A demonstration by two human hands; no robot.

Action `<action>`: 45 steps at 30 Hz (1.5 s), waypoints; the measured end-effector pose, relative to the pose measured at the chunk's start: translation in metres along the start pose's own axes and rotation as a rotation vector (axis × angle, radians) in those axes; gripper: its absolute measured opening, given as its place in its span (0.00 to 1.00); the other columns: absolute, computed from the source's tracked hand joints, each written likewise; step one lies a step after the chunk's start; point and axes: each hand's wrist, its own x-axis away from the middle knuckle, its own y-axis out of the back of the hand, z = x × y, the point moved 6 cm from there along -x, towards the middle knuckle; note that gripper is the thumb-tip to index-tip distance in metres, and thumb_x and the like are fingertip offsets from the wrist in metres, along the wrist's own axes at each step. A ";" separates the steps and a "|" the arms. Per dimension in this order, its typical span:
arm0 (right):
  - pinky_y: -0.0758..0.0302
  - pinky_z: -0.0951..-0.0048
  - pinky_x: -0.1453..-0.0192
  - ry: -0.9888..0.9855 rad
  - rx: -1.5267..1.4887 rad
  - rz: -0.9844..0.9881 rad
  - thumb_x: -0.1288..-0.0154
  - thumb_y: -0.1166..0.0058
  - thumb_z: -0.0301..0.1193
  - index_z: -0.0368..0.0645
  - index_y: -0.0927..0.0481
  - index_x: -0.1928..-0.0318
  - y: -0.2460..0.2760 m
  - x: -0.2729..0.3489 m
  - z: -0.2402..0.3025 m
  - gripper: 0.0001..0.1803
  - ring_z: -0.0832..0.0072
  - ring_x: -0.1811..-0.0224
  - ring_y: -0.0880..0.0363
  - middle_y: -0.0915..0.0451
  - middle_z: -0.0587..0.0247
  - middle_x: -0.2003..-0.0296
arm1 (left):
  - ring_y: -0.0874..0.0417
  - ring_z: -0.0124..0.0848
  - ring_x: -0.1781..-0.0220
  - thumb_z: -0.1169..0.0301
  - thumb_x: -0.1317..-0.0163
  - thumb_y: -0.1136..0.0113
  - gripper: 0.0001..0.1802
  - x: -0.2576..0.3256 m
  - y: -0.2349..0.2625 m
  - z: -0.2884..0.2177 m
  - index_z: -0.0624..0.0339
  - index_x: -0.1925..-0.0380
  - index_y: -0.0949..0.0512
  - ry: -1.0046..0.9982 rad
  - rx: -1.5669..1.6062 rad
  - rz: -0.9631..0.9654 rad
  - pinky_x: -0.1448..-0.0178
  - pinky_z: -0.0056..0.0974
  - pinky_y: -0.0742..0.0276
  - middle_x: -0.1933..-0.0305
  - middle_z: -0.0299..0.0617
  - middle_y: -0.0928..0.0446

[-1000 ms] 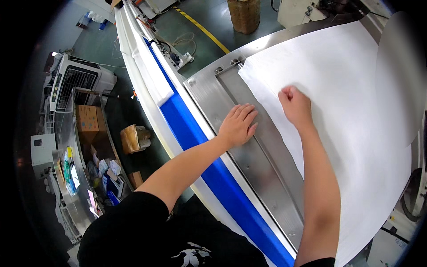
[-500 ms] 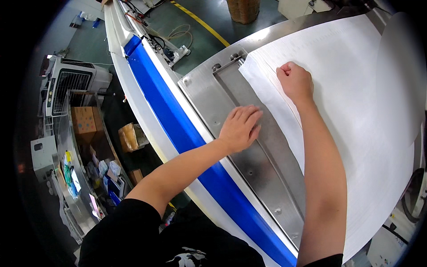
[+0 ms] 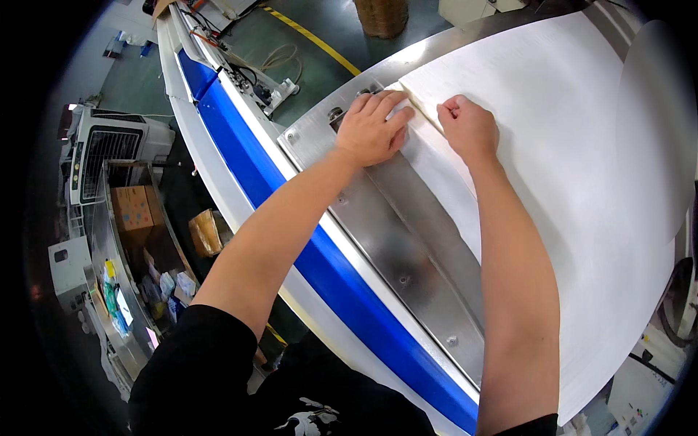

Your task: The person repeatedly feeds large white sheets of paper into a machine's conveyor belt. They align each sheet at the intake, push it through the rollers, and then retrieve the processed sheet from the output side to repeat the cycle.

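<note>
A stack of large white sheets point(image 3: 582, 145), paper or thin cloth, covers the right side of a metal table point(image 3: 378, 225). At the stack's far left corner lies my left hand point(image 3: 372, 129), its fingers stretched out over the sheet edge and the metal beside it. My right hand point(image 3: 469, 129) is closed and rests on top of the sheets, a little in from that edge. Whatever its curled fingers hold, if anything, is hidden. Between my forearms a strip of the stack's edge point(image 3: 443, 171) hangs slightly uneven over the metal.
A blue strip point(image 3: 320, 269) in a white frame runs along the table's near side. On the left stand a white air cooler point(image 3: 109, 160), a cart point(image 3: 163, 254) with a cardboard box point(image 3: 134, 207), and another carton point(image 3: 207, 232). A brown cylinder point(image 3: 382, 18) stands beyond the table.
My left hand has moved away from me, from the bare metal to the corner of the white sheets. My right hand stays closed at about the same place on the stack.
</note>
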 end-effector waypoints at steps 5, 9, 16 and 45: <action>0.25 0.57 0.65 0.105 -0.061 -0.129 0.38 0.51 0.40 0.45 0.20 0.64 0.020 0.085 0.001 0.13 0.54 0.69 0.21 0.21 0.53 0.70 | 0.29 0.41 0.42 0.67 0.53 0.38 0.17 -0.004 0.005 0.001 0.50 0.61 0.27 -0.209 -0.045 0.229 0.37 0.46 0.37 0.45 0.39 0.29; 0.27 0.56 0.54 -0.181 0.243 -0.188 0.35 0.56 0.43 0.44 0.20 0.63 0.063 0.205 -0.064 0.18 0.55 0.62 0.21 0.20 0.53 0.67 | 0.27 0.40 0.42 0.70 0.56 0.37 0.24 -0.004 0.003 0.013 0.53 0.55 0.28 -0.149 -0.071 0.537 0.35 0.48 0.38 0.47 0.44 0.26; 0.37 0.54 0.40 -0.770 0.576 -0.038 0.30 0.66 0.47 0.47 0.17 0.61 0.193 0.461 -0.263 0.24 0.58 0.54 0.22 0.18 0.54 0.63 | 0.23 0.39 0.47 0.75 0.50 0.42 0.25 -0.042 0.000 -0.051 0.52 0.49 0.29 -0.179 -0.423 0.921 0.38 0.45 0.35 0.48 0.44 0.25; 0.27 0.61 0.49 -1.331 0.885 0.385 0.45 0.52 0.31 0.54 0.23 0.48 0.417 0.820 -0.522 0.22 0.58 0.52 0.22 0.21 0.60 0.52 | 0.21 0.49 0.54 0.74 0.39 0.59 0.17 -0.028 -0.060 0.011 0.55 0.55 0.22 -0.173 -0.593 0.856 0.48 0.46 0.26 0.57 0.49 0.21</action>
